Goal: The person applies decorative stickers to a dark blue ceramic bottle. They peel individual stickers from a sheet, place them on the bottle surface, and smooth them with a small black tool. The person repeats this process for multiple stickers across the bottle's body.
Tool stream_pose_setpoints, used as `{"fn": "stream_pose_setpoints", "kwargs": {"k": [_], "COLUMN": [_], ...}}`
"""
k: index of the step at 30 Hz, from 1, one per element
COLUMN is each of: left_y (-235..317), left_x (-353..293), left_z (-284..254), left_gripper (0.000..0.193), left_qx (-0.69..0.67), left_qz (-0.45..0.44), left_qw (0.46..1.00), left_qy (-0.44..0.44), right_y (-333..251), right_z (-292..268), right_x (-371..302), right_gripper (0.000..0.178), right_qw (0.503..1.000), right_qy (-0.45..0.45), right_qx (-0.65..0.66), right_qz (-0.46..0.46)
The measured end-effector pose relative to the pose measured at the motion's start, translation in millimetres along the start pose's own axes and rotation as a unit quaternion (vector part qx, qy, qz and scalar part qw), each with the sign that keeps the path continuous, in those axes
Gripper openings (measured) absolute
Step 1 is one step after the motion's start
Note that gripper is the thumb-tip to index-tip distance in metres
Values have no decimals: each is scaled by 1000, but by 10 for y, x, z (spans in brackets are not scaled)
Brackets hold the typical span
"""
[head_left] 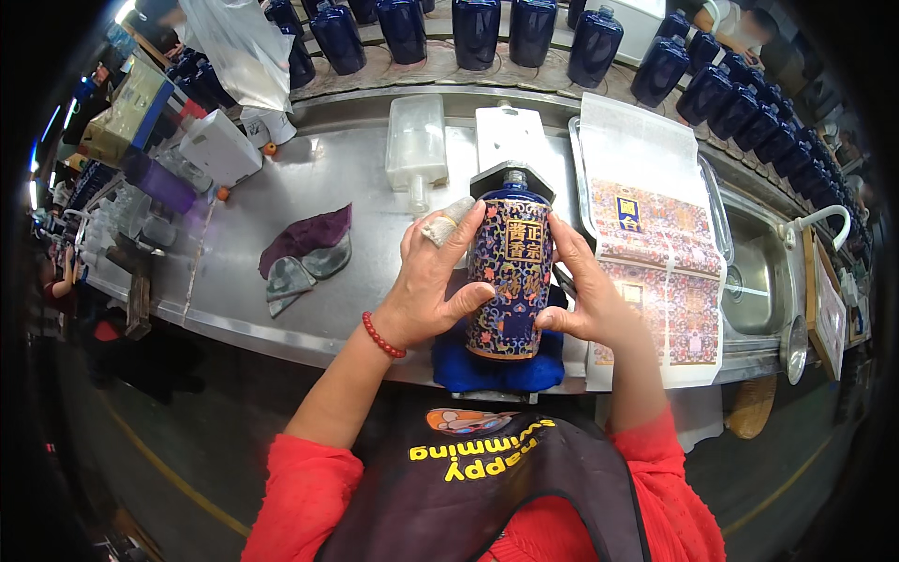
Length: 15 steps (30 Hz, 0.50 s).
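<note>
Bottle (510,262) sat over blue cloth (457,363) at the desk's (234,281) near edge, left hand (433,286) and right hand (592,295) clamped on its sides. Patterned wrap (482,258) already covered its front; back unseen. Printed sheets (695,272) lay right; far bottles (476,36), plain blue, looked unwrapped.

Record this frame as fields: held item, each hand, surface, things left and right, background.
Held item: patterned dark blue bottle, neck pointing away
Left hand: on its left side; red beaded bracelet at wrist
Right hand: on its right side
Surface: metal counter
Left: purple cloth
Right: printed sheet
Background: plain blue bottles in rows
</note>
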<state>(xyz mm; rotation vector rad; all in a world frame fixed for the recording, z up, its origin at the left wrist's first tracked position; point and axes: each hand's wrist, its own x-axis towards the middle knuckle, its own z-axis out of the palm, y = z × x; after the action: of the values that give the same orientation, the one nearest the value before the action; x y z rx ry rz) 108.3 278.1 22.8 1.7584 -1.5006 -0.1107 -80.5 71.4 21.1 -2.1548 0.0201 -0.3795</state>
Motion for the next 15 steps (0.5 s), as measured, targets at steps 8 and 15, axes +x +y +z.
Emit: {"fn": "stream_pose_setpoints", "kwargs": {"k": [8, 15], "left_y": [8, -85], "left_x": [21, 27], "left_z": [-3, -18], "left_gripper": [92, 101], "left_qx": [4, -11], "left_qz": [-1, 20], "left_qw": [1000, 999], "left_qy": [-3, -26], "right_y": [-34, -18], "right_z": [24, -19], "right_x": [-11, -24], "right_gripper": [122, 127], "right_qw": [998, 998], "right_qy": [0, -11], "right_qx": [60, 52], "right_qz": [24, 30]}}
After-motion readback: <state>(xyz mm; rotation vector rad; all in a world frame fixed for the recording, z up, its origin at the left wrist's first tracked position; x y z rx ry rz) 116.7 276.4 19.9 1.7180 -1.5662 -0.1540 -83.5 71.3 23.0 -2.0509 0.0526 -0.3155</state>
